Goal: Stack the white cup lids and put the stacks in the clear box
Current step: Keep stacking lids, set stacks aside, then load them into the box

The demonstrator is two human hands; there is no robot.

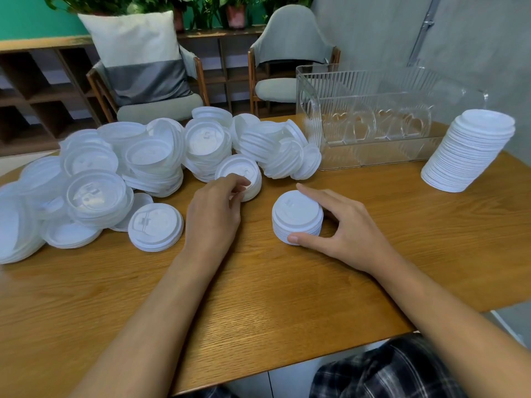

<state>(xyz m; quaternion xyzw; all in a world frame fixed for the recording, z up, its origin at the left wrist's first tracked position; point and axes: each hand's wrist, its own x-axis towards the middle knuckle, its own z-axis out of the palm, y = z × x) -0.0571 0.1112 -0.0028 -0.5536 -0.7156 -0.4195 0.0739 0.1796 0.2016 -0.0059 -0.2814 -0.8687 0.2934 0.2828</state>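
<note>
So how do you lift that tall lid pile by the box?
Probably two-handed, from the near side: one palm gripping the bottom lids of the tall stack, the other pressing its top lid. It is tall and leans, so a grip around the middle could buckle it.

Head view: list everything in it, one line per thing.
loose lids: many, white, heaped across table's left
tilted stack: one, white, pile's near edge
short stack: one, white, table centre
tall stack: one, white, right of box
clear box: one, transparent, table's far right
table: one, brown wood, foreground
chairs: two, grey-green, behind table
cushion: one, white-grey, left chair
plants: several, green, back shelf
left grip: one, bare, holds tilted stack
right grip: one, bare, holds short stack
</note>
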